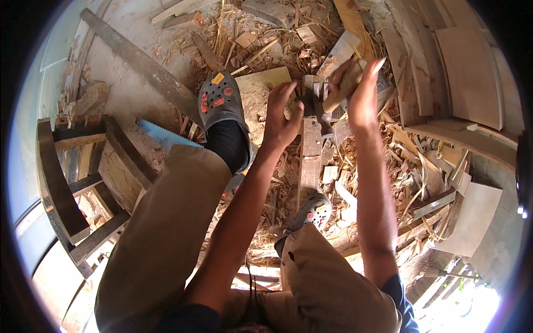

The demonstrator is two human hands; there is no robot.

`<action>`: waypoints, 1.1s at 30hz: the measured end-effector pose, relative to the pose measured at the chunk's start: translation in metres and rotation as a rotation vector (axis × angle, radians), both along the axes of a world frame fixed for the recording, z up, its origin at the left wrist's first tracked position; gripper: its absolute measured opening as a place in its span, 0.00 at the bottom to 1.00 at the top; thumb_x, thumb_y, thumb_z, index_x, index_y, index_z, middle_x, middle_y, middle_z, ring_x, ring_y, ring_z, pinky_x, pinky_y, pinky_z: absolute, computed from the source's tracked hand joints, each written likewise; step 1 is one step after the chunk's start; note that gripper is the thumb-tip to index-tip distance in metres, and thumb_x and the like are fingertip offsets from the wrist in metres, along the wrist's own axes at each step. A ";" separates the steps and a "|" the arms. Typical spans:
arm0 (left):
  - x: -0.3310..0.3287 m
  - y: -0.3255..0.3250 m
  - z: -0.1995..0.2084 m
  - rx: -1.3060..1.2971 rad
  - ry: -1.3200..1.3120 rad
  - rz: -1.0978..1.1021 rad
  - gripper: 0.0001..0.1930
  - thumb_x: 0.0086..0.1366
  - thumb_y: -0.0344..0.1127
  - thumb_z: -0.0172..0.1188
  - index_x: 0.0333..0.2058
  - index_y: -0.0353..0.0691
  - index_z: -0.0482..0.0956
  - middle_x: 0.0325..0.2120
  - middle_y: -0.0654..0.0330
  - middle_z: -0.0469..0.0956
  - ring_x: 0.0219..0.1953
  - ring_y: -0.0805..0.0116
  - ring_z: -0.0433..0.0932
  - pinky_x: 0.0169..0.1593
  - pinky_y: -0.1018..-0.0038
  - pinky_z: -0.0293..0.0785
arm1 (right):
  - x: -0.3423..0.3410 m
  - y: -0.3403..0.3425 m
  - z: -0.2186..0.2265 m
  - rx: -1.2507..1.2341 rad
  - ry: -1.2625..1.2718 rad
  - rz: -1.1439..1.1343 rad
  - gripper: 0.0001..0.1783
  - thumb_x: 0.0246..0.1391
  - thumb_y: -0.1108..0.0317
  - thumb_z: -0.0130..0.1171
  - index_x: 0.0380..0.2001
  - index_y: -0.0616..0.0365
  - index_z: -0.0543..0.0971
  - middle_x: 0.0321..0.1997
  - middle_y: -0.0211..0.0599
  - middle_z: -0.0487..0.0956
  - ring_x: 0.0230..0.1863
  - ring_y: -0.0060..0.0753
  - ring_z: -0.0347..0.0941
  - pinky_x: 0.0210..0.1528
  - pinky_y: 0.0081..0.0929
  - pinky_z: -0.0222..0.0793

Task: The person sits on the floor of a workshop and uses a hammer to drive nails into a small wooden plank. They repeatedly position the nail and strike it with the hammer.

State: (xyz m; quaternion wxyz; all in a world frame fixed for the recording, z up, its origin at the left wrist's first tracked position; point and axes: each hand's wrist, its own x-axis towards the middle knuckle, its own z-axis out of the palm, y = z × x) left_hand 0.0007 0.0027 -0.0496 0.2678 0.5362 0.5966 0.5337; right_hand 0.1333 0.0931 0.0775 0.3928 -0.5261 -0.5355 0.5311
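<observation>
Over the wood on the floor, my left hand [282, 117] is half curled, fingers and thumb apart, with no held thing visible. It is beside a pale board [264, 79] on which my left clog [221, 100] rests. My right hand [363, 102] is closed around a short, thick piece of tan wood [345, 87]; its far fingers are partly hidden behind it. Between the hands, a narrow wooden beam [311, 161] runs toward my right clog [315, 211]. Metal parts [322, 105] show at the beam's far end, their kind unclear.
A slatted wooden frame [111, 166] stands at left near a blue saw blade [166, 135]. A long dark plank [144, 64] slants behind my left foot. Shavings and offcuts [411, 161] cover much of the floor. Boards [466, 77] lean along the right.
</observation>
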 end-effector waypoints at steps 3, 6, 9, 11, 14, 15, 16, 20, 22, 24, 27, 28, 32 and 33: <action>0.022 0.030 0.057 -0.044 -0.728 0.083 0.28 0.75 0.52 0.44 0.53 0.28 0.73 0.46 0.49 0.78 0.52 0.58 0.74 0.60 0.63 0.65 | -0.015 0.021 0.015 -0.193 0.185 -0.016 0.34 0.66 0.37 0.37 0.22 0.56 0.70 0.19 0.34 0.71 0.23 0.31 0.67 0.27 0.28 0.61; 0.065 0.070 0.077 -0.309 -0.997 0.069 0.37 0.75 0.60 0.29 0.49 0.29 0.77 0.38 0.55 0.79 0.45 0.67 0.75 0.52 0.67 0.68 | -0.028 0.015 0.029 -0.087 0.014 -0.189 0.25 0.65 0.50 0.44 0.23 0.60 0.73 0.17 0.36 0.70 0.17 0.31 0.62 0.21 0.28 0.57; 0.069 0.040 0.082 -0.167 -0.535 0.052 0.34 0.75 0.59 0.30 0.49 0.35 0.78 0.35 0.58 0.80 0.37 0.71 0.76 0.43 0.70 0.71 | 0.001 -0.050 0.024 0.099 0.045 0.003 0.23 0.63 0.56 0.45 0.19 0.61 0.72 0.18 0.39 0.73 0.23 0.37 0.67 0.35 0.39 0.64; 0.100 -0.036 0.080 -0.209 -0.511 -0.075 0.18 0.72 0.42 0.44 0.48 0.42 0.79 0.32 0.57 0.80 0.34 0.70 0.78 0.42 0.70 0.74 | 0.036 -0.143 0.016 0.573 0.062 0.125 0.26 0.63 0.54 0.45 0.16 0.62 0.67 0.18 0.41 0.70 0.20 0.38 0.67 0.32 0.39 0.65; 0.140 -0.114 0.082 -0.124 -0.430 -0.241 0.17 0.74 0.35 0.40 0.48 0.37 0.78 0.35 0.55 0.81 0.37 0.63 0.79 0.45 0.68 0.75 | 0.075 -0.205 0.034 0.344 0.442 -0.220 0.24 0.59 0.59 0.46 0.13 0.63 0.64 0.16 0.36 0.67 0.19 0.31 0.62 0.27 0.28 0.57; 0.152 -0.134 0.082 -0.072 -0.400 -0.290 0.21 0.76 0.36 0.34 0.48 0.33 0.77 0.37 0.55 0.81 0.39 0.61 0.79 0.47 0.68 0.75 | 0.084 -0.211 0.046 0.286 0.264 -0.237 0.23 0.58 0.62 0.44 0.12 0.62 0.64 0.15 0.36 0.67 0.19 0.30 0.61 0.26 0.28 0.56; 0.159 -0.137 0.087 -0.118 -0.527 -0.382 0.21 0.76 0.36 0.34 0.49 0.33 0.77 0.36 0.56 0.80 0.38 0.63 0.78 0.47 0.69 0.74 | 0.099 -0.223 0.041 0.288 0.210 -0.247 0.22 0.58 0.62 0.43 0.12 0.62 0.64 0.16 0.37 0.67 0.20 0.30 0.61 0.26 0.28 0.56; 0.168 -0.135 0.113 -0.309 -0.834 -0.535 0.19 0.79 0.39 0.38 0.43 0.35 0.77 0.28 0.59 0.76 0.28 0.67 0.72 0.36 0.69 0.71 | 0.116 -0.234 0.041 0.304 0.489 -0.313 0.22 0.59 0.63 0.40 0.14 0.63 0.64 0.20 0.39 0.69 0.25 0.29 0.62 0.31 0.29 0.56; 0.166 -0.127 0.107 -0.268 -0.815 -0.484 0.19 0.78 0.39 0.38 0.43 0.35 0.77 0.29 0.58 0.76 0.29 0.68 0.72 0.36 0.70 0.71 | 0.106 -0.220 0.039 0.338 0.328 -0.367 0.21 0.59 0.63 0.39 0.14 0.61 0.63 0.18 0.38 0.66 0.23 0.30 0.58 0.28 0.29 0.54; 0.153 -0.110 0.087 -0.112 -0.546 -0.406 0.16 0.77 0.38 0.40 0.45 0.35 0.76 0.31 0.56 0.76 0.30 0.68 0.74 0.35 0.72 0.71 | 0.102 -0.209 0.023 0.358 0.231 -0.347 0.20 0.60 0.66 0.37 0.14 0.61 0.63 0.18 0.37 0.65 0.21 0.29 0.56 0.28 0.29 0.53; 0.126 -0.076 0.068 0.018 -0.030 -0.191 0.11 0.66 0.31 0.60 0.45 0.36 0.75 0.36 0.55 0.78 0.42 0.60 0.78 0.53 0.62 0.71 | 0.117 -0.215 -0.029 0.062 0.219 -0.587 0.21 0.64 0.63 0.39 0.18 0.59 0.67 0.21 0.33 0.67 0.24 0.25 0.56 0.32 0.27 0.53; 0.109 -0.064 0.051 -0.005 0.054 -0.099 0.12 0.65 0.32 0.61 0.46 0.38 0.74 0.41 0.54 0.78 0.45 0.58 0.77 0.56 0.60 0.70 | 0.129 -0.225 -0.059 0.049 0.174 -0.570 0.21 0.66 0.61 0.41 0.20 0.59 0.70 0.24 0.31 0.70 0.26 0.23 0.57 0.33 0.26 0.52; 0.036 -0.030 0.005 -0.183 0.278 0.019 0.34 0.58 0.43 0.70 0.57 0.32 0.66 0.51 0.43 0.71 0.56 0.46 0.70 0.61 0.56 0.66 | 0.138 -0.240 -0.018 -0.152 -0.027 -0.459 0.17 0.69 0.63 0.42 0.40 0.63 0.78 0.38 0.34 0.75 0.36 0.26 0.65 0.45 0.29 0.63; 0.028 -0.023 0.003 -0.183 0.320 -0.002 0.38 0.56 0.44 0.72 0.59 0.31 0.64 0.52 0.42 0.71 0.57 0.43 0.69 0.62 0.55 0.66 | 0.154 -0.241 -0.020 -0.099 -0.175 -0.254 0.18 0.68 0.65 0.45 0.53 0.65 0.75 0.47 0.39 0.76 0.45 0.30 0.70 0.54 0.32 0.66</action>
